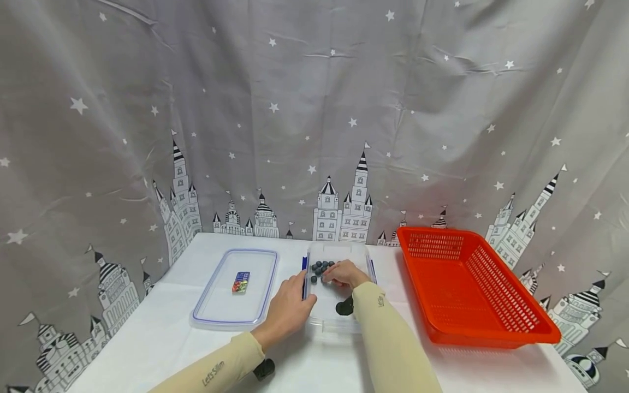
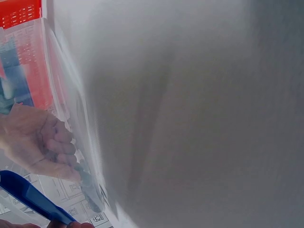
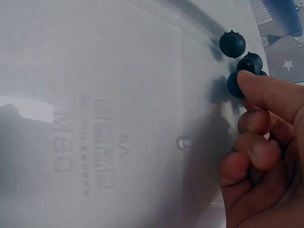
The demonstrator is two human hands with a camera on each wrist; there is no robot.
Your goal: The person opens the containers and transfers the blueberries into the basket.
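A clear plastic food container (image 1: 339,326) stands in front of me, with several blueberries (image 1: 319,266) grouped toward its far left. My left hand (image 1: 287,303) grips its left side, thumb lying at the rim. In the left wrist view, the left fingertips (image 2: 71,224) touch a blue locking clip (image 2: 33,197) on that side. Reaching inside the container, my right hand (image 1: 346,273) pinches a dark blueberry (image 3: 233,86). The right wrist view shows the thumb against this berry, while other blueberries (image 3: 232,44) lie close behind it on the container's bottom.
To the left lies a clear lid (image 1: 216,305) with a blue seal and a small printed label (image 1: 241,283). A red plastic basket (image 1: 462,305) stands on the right of the white table (image 1: 167,333). Behind the table hangs a grey curtain (image 1: 304,82) with castles and stars.
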